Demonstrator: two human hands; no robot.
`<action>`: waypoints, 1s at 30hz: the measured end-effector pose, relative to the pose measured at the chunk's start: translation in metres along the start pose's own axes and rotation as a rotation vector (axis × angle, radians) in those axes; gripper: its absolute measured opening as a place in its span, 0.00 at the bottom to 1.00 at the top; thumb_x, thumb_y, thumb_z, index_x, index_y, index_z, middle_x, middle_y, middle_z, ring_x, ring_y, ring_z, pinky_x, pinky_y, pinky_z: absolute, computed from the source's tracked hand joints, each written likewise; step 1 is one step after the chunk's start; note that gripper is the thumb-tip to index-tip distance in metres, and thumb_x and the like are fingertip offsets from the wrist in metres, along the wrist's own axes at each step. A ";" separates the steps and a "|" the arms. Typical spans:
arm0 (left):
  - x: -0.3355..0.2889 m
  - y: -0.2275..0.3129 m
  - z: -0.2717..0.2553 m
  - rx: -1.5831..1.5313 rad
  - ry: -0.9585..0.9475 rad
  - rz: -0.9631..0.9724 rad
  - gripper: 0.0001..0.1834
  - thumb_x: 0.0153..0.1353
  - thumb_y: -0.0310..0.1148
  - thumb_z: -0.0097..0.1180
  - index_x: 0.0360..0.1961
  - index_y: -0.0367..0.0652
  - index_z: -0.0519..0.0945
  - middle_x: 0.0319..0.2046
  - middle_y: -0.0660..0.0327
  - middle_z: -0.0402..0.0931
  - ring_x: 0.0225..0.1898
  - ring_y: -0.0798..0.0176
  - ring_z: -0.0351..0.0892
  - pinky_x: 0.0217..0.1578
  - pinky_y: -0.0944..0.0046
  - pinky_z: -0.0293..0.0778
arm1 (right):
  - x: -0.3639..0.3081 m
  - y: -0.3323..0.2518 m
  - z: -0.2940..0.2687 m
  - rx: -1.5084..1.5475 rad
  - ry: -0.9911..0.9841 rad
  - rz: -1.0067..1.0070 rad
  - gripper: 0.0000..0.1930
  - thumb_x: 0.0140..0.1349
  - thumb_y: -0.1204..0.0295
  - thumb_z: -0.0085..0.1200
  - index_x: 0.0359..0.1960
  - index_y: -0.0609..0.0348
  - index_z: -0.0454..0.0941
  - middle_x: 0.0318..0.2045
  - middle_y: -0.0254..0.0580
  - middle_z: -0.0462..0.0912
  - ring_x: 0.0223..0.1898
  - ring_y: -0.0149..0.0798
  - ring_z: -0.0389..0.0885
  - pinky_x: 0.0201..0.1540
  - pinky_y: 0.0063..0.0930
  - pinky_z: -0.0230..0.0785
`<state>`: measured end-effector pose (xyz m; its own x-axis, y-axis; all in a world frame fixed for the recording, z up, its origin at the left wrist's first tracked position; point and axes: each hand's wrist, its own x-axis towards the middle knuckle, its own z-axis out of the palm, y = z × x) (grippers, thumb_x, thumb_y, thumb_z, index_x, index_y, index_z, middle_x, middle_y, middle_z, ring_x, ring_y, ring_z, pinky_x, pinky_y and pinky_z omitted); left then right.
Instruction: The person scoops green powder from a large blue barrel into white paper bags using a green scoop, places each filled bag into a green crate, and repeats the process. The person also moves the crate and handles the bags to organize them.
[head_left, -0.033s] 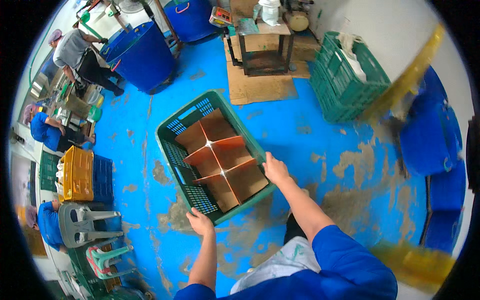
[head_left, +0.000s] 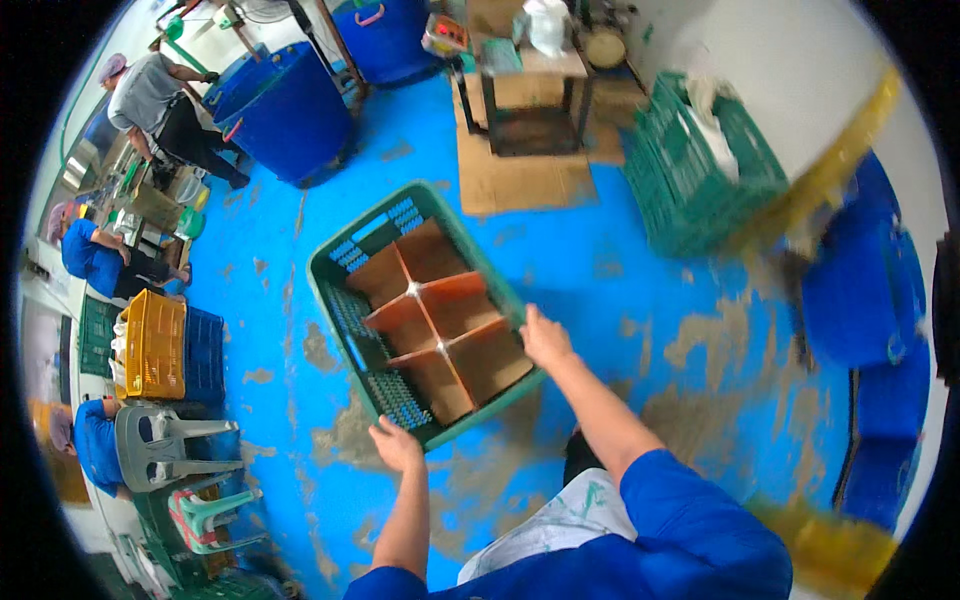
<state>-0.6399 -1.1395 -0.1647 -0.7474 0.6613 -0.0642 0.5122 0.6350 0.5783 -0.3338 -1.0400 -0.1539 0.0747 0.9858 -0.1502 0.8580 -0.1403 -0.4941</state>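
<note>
A green plastic crate (head_left: 337, 255) is held up off the floor, tilted in view, between my two hands. Inside it stands a brown cardboard divider (head_left: 428, 310) that splits part of the space into several cells. My left hand (head_left: 397, 444) is closed on the crate's near left corner, thumb over the rim. On the right side, my right hand (head_left: 546, 340) grips the rim with its fingers wrapped round the edge. The undersides of both grips are hidden by the crate wall.
A blue floor (head_left: 400, 165) with worn grey patches surrounds me. Ahead are a blue tub (head_left: 290, 120), a small table (head_left: 530, 70) on cardboard and stacked green crates (head_left: 700, 170). Yellow plastic strips (head_left: 835, 150) hang at right. Chairs (head_left: 165, 445), a yellow crate (head_left: 155, 345) and people stand at left.
The crate and both hands sit very slightly further left in view. The table and stacked crates ahead appear a little lower and further right. Both hands keep their hold.
</note>
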 end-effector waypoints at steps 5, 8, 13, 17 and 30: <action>0.003 0.131 0.078 0.081 0.191 -0.159 0.27 0.65 0.52 0.36 0.48 0.37 0.69 0.40 0.42 0.75 0.41 0.37 0.73 0.40 0.45 0.67 | 0.157 0.033 -0.060 0.033 -0.115 -0.117 0.16 0.62 0.67 0.44 0.48 0.61 0.59 0.44 0.58 0.74 0.33 0.62 0.78 0.36 0.52 0.72; 0.011 0.188 0.116 0.079 0.177 -0.232 0.26 0.66 0.51 0.35 0.48 0.37 0.69 0.41 0.43 0.75 0.42 0.37 0.73 0.40 0.45 0.67 | 0.233 0.046 -0.083 0.009 -0.176 -0.172 0.16 0.62 0.67 0.43 0.48 0.61 0.58 0.43 0.58 0.74 0.33 0.62 0.78 0.36 0.53 0.72; 0.026 0.260 0.168 0.045 0.133 -0.291 0.31 0.66 0.53 0.35 0.53 0.33 0.66 0.44 0.40 0.73 0.45 0.36 0.71 0.44 0.47 0.66 | 0.337 0.068 -0.105 0.000 -0.232 -0.259 0.15 0.63 0.67 0.42 0.47 0.62 0.59 0.41 0.58 0.74 0.31 0.61 0.78 0.31 0.52 0.72; 0.035 0.289 0.196 -0.033 0.175 -0.355 0.30 0.66 0.52 0.36 0.51 0.32 0.67 0.42 0.38 0.73 0.43 0.36 0.71 0.43 0.47 0.66 | 0.388 0.077 -0.122 -0.015 -0.384 -0.249 0.17 0.62 0.67 0.43 0.48 0.63 0.59 0.42 0.61 0.72 0.32 0.62 0.77 0.33 0.53 0.71; 0.186 0.538 0.248 -0.009 0.406 0.290 0.18 0.54 0.31 0.57 0.46 0.37 0.73 0.40 0.51 0.71 0.43 0.50 0.71 0.43 0.55 0.69 | 0.532 0.268 -0.252 -0.171 -1.019 -0.323 0.19 0.61 0.61 0.43 0.52 0.54 0.70 0.48 0.52 0.76 0.50 0.53 0.74 0.49 0.45 0.67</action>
<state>-0.3985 -0.5764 -0.0670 -0.6800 0.6001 0.4213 0.7211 0.4430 0.5327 0.0639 -0.5300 -0.1503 -0.5575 0.4227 -0.7145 0.8268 0.2047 -0.5240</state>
